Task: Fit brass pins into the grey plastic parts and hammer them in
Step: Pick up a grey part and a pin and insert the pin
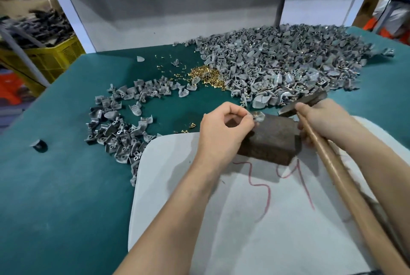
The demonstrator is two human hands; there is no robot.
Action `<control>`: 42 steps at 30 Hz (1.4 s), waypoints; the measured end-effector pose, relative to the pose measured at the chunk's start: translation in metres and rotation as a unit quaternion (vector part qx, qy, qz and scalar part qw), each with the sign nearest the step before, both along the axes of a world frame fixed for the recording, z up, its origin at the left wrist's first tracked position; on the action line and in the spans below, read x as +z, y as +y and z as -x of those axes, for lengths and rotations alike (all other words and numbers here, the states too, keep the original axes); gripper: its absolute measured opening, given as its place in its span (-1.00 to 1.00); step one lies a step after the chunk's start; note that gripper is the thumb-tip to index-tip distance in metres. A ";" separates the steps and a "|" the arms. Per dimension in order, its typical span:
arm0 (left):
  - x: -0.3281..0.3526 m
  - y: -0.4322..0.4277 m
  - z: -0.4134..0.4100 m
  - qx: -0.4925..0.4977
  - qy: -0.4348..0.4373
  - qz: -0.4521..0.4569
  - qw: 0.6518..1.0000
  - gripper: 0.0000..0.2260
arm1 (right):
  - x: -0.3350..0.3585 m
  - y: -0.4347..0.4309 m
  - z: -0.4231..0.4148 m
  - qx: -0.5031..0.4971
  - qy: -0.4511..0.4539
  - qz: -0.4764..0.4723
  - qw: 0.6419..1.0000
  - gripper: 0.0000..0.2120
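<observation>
My left hand point(224, 128) pinches a small grey plastic part point(258, 116) with a brass pin in it, held on the far end of a dark rusty metal block point(271, 139). My right hand point(321, 119) grips a hammer by its wooden handle point(346, 186). The hammer's dark metal head point(304, 102) hangs just above and to the right of the part. A big heap of grey parts point(288, 61) fills the far right of the table. Loose brass pins point(206, 76) lie beside it.
A smaller spread of grey parts point(119, 124) lies to the left on the green table point(55, 186). The block stands on a white board point(221, 208) with red marks. A few pins point(188, 127) lie near the board's edge. Yellow crates point(55, 55) stand off the table at left.
</observation>
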State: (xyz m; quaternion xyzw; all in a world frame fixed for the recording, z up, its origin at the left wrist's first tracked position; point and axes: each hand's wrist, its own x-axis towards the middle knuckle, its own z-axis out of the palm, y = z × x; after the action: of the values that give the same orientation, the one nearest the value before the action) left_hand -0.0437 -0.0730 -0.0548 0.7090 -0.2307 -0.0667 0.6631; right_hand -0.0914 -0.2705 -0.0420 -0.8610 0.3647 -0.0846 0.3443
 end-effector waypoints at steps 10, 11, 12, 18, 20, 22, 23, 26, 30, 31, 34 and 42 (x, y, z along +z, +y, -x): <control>0.001 -0.001 0.001 -0.024 -0.007 0.003 1.000 -0.84 | 0.001 -0.007 0.015 0.034 -0.014 0.239 0.970 -0.69; 0.001 -0.001 0.001 -0.024 -0.012 -0.001 1.000 -0.84 | 0.002 -0.003 0.014 0.040 -0.078 0.240 0.967 -0.73; 0.001 0.000 0.001 -0.025 -0.016 -0.004 1.000 -0.84 | 0.003 0.002 0.014 0.049 -0.142 0.233 0.961 -0.76; 0.006 -0.002 0.005 -0.016 -0.024 -0.031 0.999 -0.89 | 0.006 0.039 0.019 0.189 -0.303 0.074 0.931 -0.79; 0.008 -0.003 0.007 -0.006 -0.038 -0.042 0.998 -0.95 | 0.006 0.043 0.019 0.204 -0.306 0.017 0.930 -0.81; 0.009 -0.004 0.009 0.001 -0.055 -0.042 0.998 -0.93 | 0.006 0.046 0.019 0.212 -0.303 -0.037 0.928 -0.82; 0.009 -0.005 0.010 0.006 -0.068 -0.046 0.997 -0.93 | 0.006 0.047 0.020 0.217 -0.302 -0.065 0.926 -0.82; 0.010 -0.006 0.014 0.046 -0.133 -0.078 0.987 -0.94 | 0.008 0.050 0.022 0.229 -0.307 -0.182 0.906 -0.84; 0.009 -0.008 0.019 0.067 -0.210 -0.085 0.972 -0.96 | 0.012 0.053 0.022 0.207 -0.314 -0.307 0.874 -0.90; 0.008 -0.009 0.020 0.071 -0.225 -0.087 0.968 -0.95 | 0.012 0.054 0.022 0.197 -0.318 -0.323 0.869 -0.89; 0.005 -0.011 0.022 0.088 -0.254 -0.088 0.959 -0.93 | 0.013 0.054 0.023 0.174 -0.340 -0.345 0.858 -0.86; -0.002 -0.013 0.023 0.111 -0.316 -0.101 0.937 -0.95 | 0.010 0.059 0.022 0.205 -0.335 -0.301 0.869 -0.90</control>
State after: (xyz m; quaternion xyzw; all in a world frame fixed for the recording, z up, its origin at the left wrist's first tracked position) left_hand -0.0667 -0.0862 -0.0567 0.7779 -0.3398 0.2117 0.4843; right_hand -0.1135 -0.2111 -0.0323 -0.6910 0.0511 -0.1813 0.6979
